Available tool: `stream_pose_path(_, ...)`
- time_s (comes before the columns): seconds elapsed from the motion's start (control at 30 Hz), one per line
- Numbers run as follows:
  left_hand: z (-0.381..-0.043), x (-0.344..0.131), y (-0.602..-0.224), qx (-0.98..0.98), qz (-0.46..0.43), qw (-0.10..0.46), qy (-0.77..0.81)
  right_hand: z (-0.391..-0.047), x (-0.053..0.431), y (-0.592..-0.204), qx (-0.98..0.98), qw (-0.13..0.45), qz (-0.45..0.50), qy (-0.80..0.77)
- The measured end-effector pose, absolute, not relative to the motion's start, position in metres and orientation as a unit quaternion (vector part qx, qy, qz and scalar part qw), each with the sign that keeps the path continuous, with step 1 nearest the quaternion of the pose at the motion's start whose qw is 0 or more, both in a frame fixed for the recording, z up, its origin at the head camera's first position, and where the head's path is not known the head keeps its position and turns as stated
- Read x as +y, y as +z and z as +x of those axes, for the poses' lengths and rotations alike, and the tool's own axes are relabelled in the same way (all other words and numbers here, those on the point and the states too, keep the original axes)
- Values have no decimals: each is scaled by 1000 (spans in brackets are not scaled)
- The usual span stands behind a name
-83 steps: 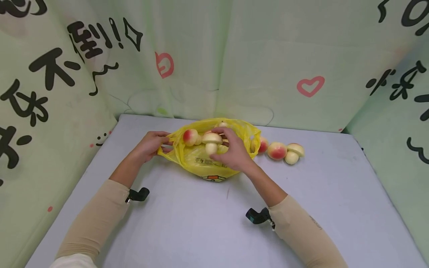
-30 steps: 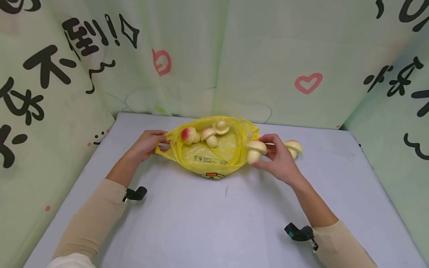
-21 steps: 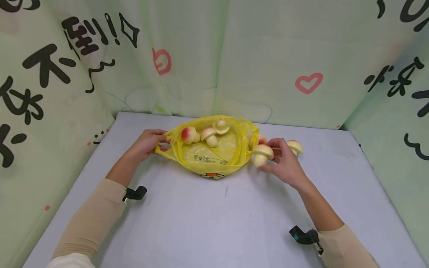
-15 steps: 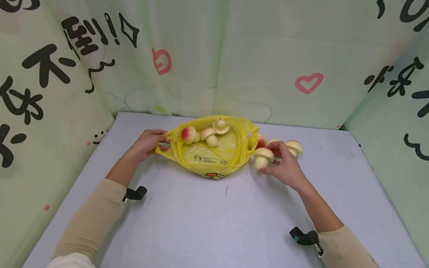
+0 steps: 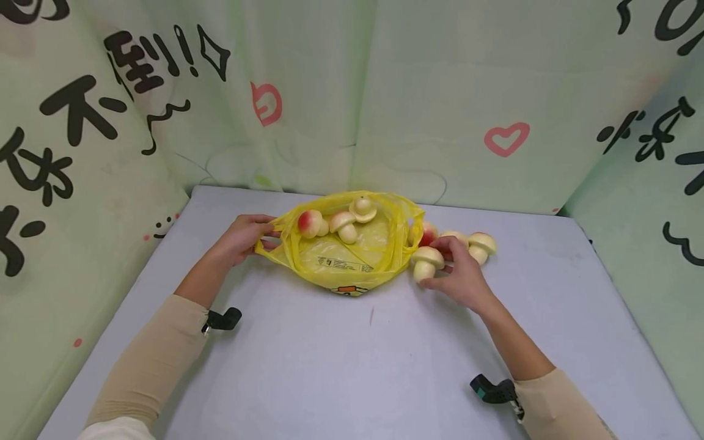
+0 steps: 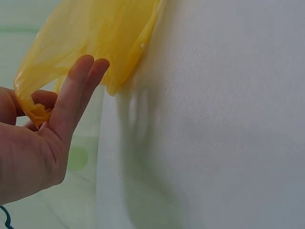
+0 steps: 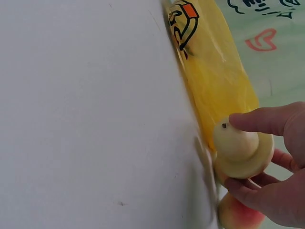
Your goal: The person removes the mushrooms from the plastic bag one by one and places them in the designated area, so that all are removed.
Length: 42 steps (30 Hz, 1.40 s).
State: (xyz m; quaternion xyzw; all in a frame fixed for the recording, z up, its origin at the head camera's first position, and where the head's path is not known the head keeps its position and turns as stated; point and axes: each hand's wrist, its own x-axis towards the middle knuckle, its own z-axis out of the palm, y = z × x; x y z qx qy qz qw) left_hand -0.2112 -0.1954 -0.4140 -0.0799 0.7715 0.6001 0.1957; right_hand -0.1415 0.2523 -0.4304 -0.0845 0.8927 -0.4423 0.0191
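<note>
A yellow plastic bag [image 5: 352, 282] lies with its mouth spread on the table. My left hand [image 5: 245, 238] holds its left handle, two fingers extended in the left wrist view, where the handle [image 6: 40, 113] loops round other fingers. Inside sit a red-capped toy mushroom [image 5: 312, 223] and two cream toy mushrooms [image 5: 344, 226]. Just outside the bag's right edge, my right hand [image 5: 462, 275] pinches another cream toy mushroom [image 5: 426, 263] between thumb and fingers, its cap up. The right wrist view shows my thumb on the stem end of this mushroom [image 7: 236, 145]; I cannot tell whether it touches the table.
Behind my right hand lie a red-tinged piece [image 5: 429, 233], a partly hidden cream piece [image 5: 455, 237] and a toy mushroom [image 5: 481, 247]. The white table [image 5: 330, 366] extends toward me. A printed pale green curtain [image 5: 429, 110] stands round the back and sides.
My right hand has carried the toy mushroom from over the bag's mouth rightward, then lowered it beside the bag. My left hand keeps its hold on the handle.
</note>
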Motion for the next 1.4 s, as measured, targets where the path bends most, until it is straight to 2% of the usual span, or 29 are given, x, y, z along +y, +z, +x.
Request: stream_pose_path(1.4, -209, -196, -418, 773, -69, 193, 600, -143, 235, -440, 928, -68, -123, -346)
